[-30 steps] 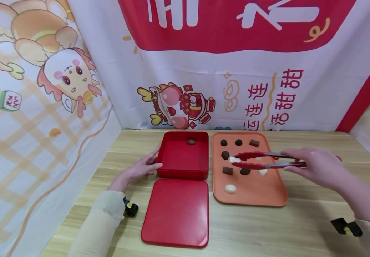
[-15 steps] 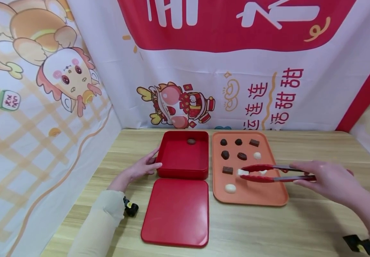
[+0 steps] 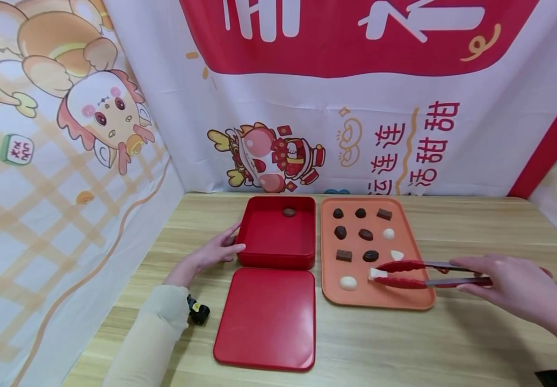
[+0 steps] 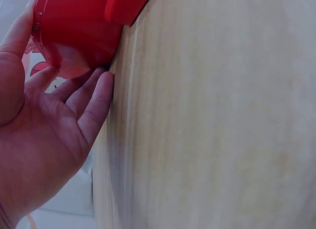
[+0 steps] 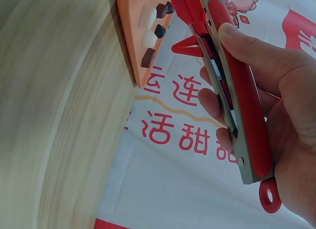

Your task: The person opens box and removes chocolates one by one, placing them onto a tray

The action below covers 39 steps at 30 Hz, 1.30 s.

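Observation:
My right hand [image 3: 515,287] grips a pair of red-and-metal tongs [image 3: 433,273]. Between the tongs' red tips is a small white chocolate [image 3: 377,274], low over the front part of the orange tray [image 3: 380,298]. Whether that piece touches the tray I cannot tell. In the right wrist view, thumb and fingers lie on opposite sides of the tongs [image 5: 242,100]. My left hand [image 3: 215,250] rests against the left side of an uncovered red box [image 3: 275,260]. Its fingers [image 4: 96,103] are extended, and the thumb lies by the rim. One brown chocolate [image 3: 289,212] lies inside the box.
Rows of dark chocolates [image 3: 366,234] and white chocolates [image 3: 348,282] lie on the tray. In front of the box is its flat red lid [image 3: 266,320]. A printed cloth [image 3: 346,91] hangs behind the wooden table [image 3: 375,349].
My right hand has drawn the tongs and white chocolate right and toward the near end of the tray, uncovering pieces behind. My left hand stays at the box.

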Each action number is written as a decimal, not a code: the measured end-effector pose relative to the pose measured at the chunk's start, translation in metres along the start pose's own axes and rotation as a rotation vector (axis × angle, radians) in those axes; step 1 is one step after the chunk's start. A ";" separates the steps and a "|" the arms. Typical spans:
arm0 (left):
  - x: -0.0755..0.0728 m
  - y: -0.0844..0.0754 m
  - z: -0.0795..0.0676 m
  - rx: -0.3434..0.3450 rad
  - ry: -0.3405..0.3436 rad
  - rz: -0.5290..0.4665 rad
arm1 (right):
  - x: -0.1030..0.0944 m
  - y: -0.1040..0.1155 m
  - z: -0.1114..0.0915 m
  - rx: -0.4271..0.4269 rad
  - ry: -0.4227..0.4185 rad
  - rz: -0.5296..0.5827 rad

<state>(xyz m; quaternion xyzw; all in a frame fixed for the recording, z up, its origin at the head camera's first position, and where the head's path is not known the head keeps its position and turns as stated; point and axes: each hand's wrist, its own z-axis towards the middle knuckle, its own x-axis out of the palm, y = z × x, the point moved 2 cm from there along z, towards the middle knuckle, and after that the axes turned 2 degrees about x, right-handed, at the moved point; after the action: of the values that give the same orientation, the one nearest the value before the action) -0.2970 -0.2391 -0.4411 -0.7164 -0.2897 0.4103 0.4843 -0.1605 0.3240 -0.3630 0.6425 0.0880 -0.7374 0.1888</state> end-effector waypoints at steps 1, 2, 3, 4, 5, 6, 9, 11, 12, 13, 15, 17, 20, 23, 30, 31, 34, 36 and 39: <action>0.000 0.000 0.000 -0.002 0.000 -0.001 | 0.000 0.000 -0.001 -0.004 0.001 0.000; 0.000 0.000 0.000 0.001 0.003 0.002 | 0.000 0.000 -0.001 -0.007 0.002 0.000; 0.000 0.000 0.000 0.002 0.004 0.002 | 0.000 0.000 -0.001 -0.010 0.007 0.001; -0.001 -0.001 0.000 0.003 0.005 0.002 | 0.000 0.000 -0.002 -0.013 0.011 0.001; -0.001 -0.001 0.000 -0.001 0.003 0.000 | 0.000 0.000 -0.002 -0.013 0.020 0.004; 0.000 -0.001 0.000 -0.001 0.004 0.000 | 0.001 0.000 -0.002 -0.012 0.024 0.004; 0.000 0.000 -0.001 -0.003 0.001 -0.001 | 0.001 0.000 -0.002 -0.016 0.034 0.003; 0.000 0.000 -0.001 -0.002 0.001 0.001 | 0.002 0.000 -0.002 -0.020 0.033 0.001; 0.000 0.000 -0.001 -0.001 0.002 0.005 | 0.002 0.000 -0.002 -0.024 0.031 -0.002; 0.000 0.000 -0.001 -0.001 0.001 0.006 | 0.002 0.000 -0.002 -0.027 0.031 -0.002; 0.000 -0.001 -0.001 -0.002 0.002 0.010 | 0.002 0.001 -0.001 -0.038 0.020 -0.004; 0.000 -0.001 -0.001 -0.004 0.000 0.009 | 0.002 0.001 -0.001 -0.044 0.014 -0.004; 0.000 -0.003 -0.001 -0.002 0.003 0.007 | 0.003 0.002 -0.001 -0.041 0.023 0.001; 0.001 -0.003 -0.001 0.002 0.006 0.006 | 0.004 0.002 0.000 -0.022 0.056 0.009; 0.000 -0.003 -0.001 0.005 0.008 0.008 | 0.004 0.002 0.001 0.000 0.079 0.028; 0.000 -0.003 -0.001 0.004 0.010 0.006 | 0.004 0.002 0.001 0.005 0.085 0.033; -0.001 -0.003 -0.001 0.006 0.009 0.006 | 0.001 0.002 0.004 0.010 0.096 0.047; 0.000 -0.002 -0.001 0.009 0.010 0.002 | -0.003 0.003 0.008 0.004 0.094 0.049; 0.000 -0.002 -0.001 0.009 0.011 -0.003 | -0.011 0.006 0.017 -0.019 0.075 0.049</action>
<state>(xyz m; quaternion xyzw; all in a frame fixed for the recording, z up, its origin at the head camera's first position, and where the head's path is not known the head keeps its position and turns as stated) -0.2959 -0.2385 -0.4391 -0.7162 -0.2861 0.4067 0.4896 -0.1726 0.3144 -0.3488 0.6699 0.0864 -0.7071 0.2093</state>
